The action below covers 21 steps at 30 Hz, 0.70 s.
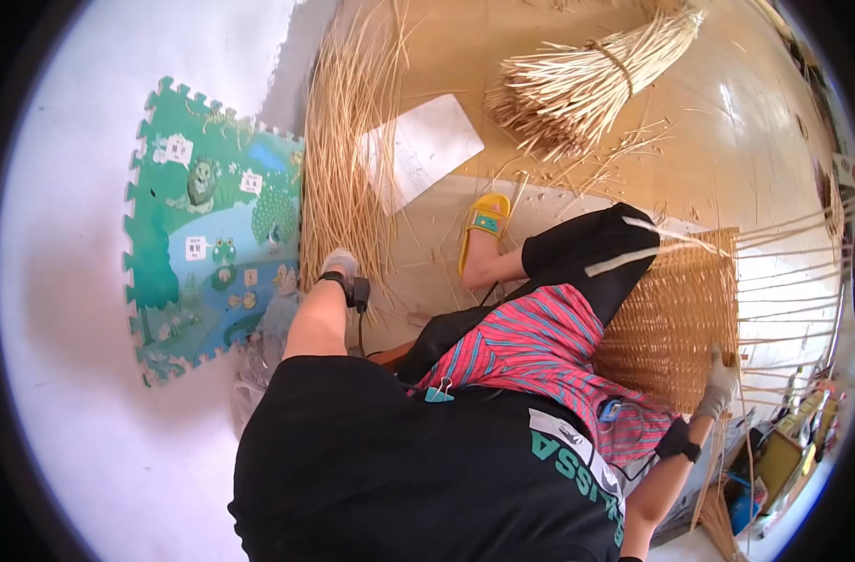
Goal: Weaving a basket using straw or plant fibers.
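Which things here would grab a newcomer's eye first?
Probably the green puzzle-edged foam mat, brightly coloured at the picture's left. Next come the tied bundle of straw-coloured strands at upper right and the tan woven wicker piece at right, with the gloved right hand at its edge.

Place: is looking like a home doubling as a weaving workshop
Pale strands (352, 112): are lying by the left hand (341, 261)
Wickerwork (666, 323): is touching the right hand (720, 384)
Puzzle-edged play mat (157, 267): is lying left of both hands
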Motion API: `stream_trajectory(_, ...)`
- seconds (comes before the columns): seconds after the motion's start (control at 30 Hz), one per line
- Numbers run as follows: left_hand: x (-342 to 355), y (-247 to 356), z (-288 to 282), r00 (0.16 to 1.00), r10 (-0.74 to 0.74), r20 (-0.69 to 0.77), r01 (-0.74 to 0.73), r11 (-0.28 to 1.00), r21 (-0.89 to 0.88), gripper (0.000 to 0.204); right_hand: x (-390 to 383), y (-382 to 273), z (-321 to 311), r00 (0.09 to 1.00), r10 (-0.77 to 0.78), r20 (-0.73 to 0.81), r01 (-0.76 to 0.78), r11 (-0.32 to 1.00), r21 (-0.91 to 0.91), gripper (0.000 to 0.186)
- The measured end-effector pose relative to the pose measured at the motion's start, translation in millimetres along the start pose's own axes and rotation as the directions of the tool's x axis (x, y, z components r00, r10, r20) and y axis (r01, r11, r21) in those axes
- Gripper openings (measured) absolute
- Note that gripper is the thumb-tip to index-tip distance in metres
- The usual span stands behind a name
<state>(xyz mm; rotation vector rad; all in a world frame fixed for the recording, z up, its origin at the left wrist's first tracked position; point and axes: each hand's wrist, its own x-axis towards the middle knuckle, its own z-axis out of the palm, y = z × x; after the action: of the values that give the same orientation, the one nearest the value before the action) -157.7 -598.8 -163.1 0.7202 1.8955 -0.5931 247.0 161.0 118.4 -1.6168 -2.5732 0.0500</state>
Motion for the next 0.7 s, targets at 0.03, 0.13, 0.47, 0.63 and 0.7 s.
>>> stream_trajectory(0.03,2.7,-1.2,11.8,1.0,-0.021,0.0,0.021,1.0,-0.014,0.041,2.6,6.2,2.3,0.997,-0.002,0.077,-0.011,0.985,0.172,0.048)
stream_trajectory(0.13,20.9,19.9,12.0,0.952,-0.306,-0.001,0.207,0.646,-0.735,0.04,-1.6,23.9,7.0,0.985,0.005,0.173,-0.063,0.942,0.33,0.042)
stream_trajectory(0.47,63.9,71.3,-100.1,0.896,-0.412,-0.164,0.026,0.417,-0.909,0.054,-41.4,1.0,-6.7,0.972,0.059,0.227,-0.159,0.877,0.453,0.038)
stream_trajectory(0.63,63.7,91.2,-127.4,0.939,-0.344,-0.009,0.169,0.483,-0.859,0.062,-27.2,-26.0,-16.9,0.959,0.131,0.25,-0.242,0.837,0.491,0.041)
stream_trajectory(0.7,68.7,100.4,-127.7,0.939,-0.343,0.027,0.217,0.529,-0.82,0.064,-21.3,-26.9,-14.4,0.946,0.168,0.276,-0.294,0.803,0.518,0.042)
